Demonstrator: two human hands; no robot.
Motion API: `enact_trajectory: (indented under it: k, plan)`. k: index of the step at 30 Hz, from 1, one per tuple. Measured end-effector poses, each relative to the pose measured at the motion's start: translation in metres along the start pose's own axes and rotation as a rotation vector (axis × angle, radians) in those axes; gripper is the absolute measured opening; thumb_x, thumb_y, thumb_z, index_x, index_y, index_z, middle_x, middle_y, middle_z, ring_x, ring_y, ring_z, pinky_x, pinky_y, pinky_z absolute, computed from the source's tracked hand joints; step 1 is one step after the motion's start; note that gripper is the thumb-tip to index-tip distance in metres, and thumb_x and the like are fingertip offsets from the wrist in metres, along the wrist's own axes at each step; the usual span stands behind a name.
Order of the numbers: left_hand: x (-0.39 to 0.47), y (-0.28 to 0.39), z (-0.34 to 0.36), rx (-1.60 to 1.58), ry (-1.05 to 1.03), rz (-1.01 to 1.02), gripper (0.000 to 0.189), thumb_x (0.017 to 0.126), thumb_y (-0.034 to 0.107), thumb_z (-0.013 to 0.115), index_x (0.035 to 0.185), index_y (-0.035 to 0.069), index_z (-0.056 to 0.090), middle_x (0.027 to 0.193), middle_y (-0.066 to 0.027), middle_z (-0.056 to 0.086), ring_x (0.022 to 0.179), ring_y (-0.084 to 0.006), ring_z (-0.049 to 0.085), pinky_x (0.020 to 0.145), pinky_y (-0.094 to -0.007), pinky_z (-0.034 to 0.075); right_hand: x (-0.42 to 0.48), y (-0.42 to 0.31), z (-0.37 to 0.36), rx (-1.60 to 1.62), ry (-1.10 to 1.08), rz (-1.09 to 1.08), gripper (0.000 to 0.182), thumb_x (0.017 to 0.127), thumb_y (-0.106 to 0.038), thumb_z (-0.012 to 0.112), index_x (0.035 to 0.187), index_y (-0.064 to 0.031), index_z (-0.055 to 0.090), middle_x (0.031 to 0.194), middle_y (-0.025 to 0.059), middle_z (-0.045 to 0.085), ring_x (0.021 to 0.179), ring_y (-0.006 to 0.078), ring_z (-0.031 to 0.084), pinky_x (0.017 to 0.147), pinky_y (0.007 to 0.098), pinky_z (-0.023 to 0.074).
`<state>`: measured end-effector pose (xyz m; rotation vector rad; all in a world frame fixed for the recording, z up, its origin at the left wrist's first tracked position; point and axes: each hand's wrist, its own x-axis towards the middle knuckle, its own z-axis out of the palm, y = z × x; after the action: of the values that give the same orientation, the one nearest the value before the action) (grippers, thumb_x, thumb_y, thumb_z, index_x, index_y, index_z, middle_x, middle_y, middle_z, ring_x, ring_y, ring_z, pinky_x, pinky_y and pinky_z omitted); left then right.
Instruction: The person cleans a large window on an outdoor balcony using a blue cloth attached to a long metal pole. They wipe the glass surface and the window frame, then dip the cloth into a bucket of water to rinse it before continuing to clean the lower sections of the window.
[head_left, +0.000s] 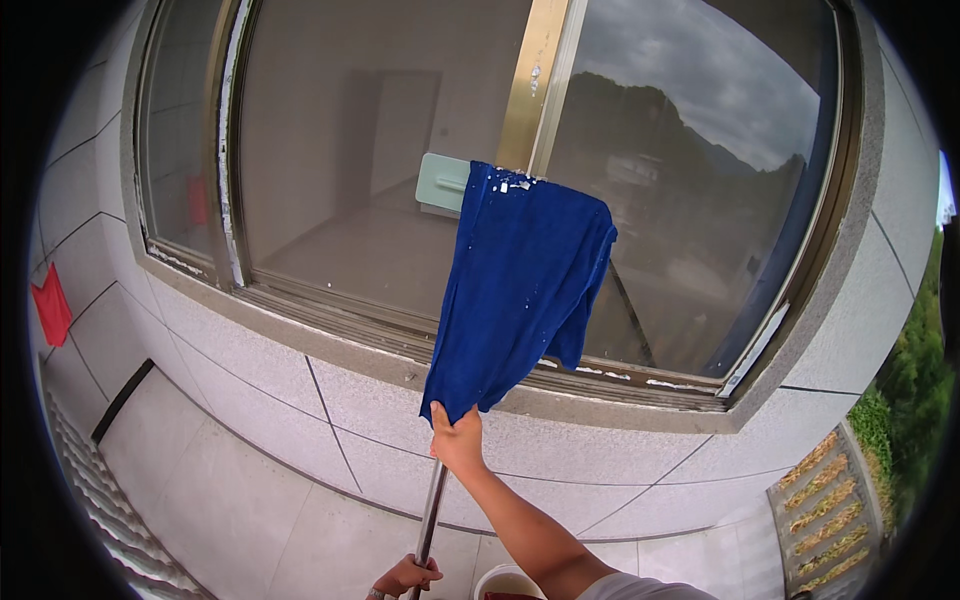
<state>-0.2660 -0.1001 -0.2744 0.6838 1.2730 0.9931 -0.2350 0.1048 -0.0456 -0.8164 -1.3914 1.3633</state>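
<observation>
A flat pale green mop head (442, 181) is raised against the window, beside its brass-coloured frame post. A damp-looking blue cloth (525, 285) hangs draped over the head and down along the pole, with white flakes on its top edge. My right hand (459, 441) grips the bottom edge of the cloth together with the metal pole (430, 510). Lower down, my left hand (409, 574) is closed around the same pole. The cloth hides most of the mop head and the upper pole.
Flaking white strips run along the window frame (232, 150) and the stone sill (360, 360). A white bucket (486, 581) with something red inside stands below me. A red cloth (52, 306) hangs at the left, above a railing (97, 495). Plants (825, 517) lie in rows at the right.
</observation>
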Motion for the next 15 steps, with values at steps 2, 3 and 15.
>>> enact_trajectory:
  k: [2,3,15]
  plan:
    - [-0.007,-0.018,-0.004,0.042,-0.052,-0.063,0.015,0.073,0.014,0.070,0.069,0.003,0.061,0.052,-0.0030,0.052,0.044,-0.0143,0.046,0.043,-0.0291,0.037,-0.010,0.050,-0.003,-0.004,0.049,-0.045,0.033,0.087,-0.016,0.063,0.112,-0.0058,0.045,0.054,0.0024,0.051,0.038,0.0115,0.047,0.034,0.0297,0.0342]
    - [-0.013,-0.049,-0.014,0.015,-0.082,0.013,0.014,0.074,0.013,0.069,0.069,0.003,0.061,0.052,-0.0035,0.052,0.045,-0.0140,0.047,0.043,-0.0281,0.036,-0.032,0.055,0.004,0.056,-0.012,0.131,0.033,0.087,-0.016,0.063,0.112,-0.0066,0.045,0.054,0.0019,0.050,0.038,0.0114,0.047,0.035,0.0296,0.0347]
    - [-0.026,-0.050,-0.012,0.062,-0.016,-0.109,0.015,0.075,0.009,0.071,0.067,0.005,0.059,0.052,-0.0009,0.049,0.045,-0.0126,0.045,0.046,-0.0290,0.039,-0.076,0.083,0.000,-0.013,-0.021,0.205,0.023,0.088,-0.014,0.060,0.095,0.0005,0.044,0.054,0.0049,0.048,0.035,0.0151,0.050,0.033,0.0299,0.0412]
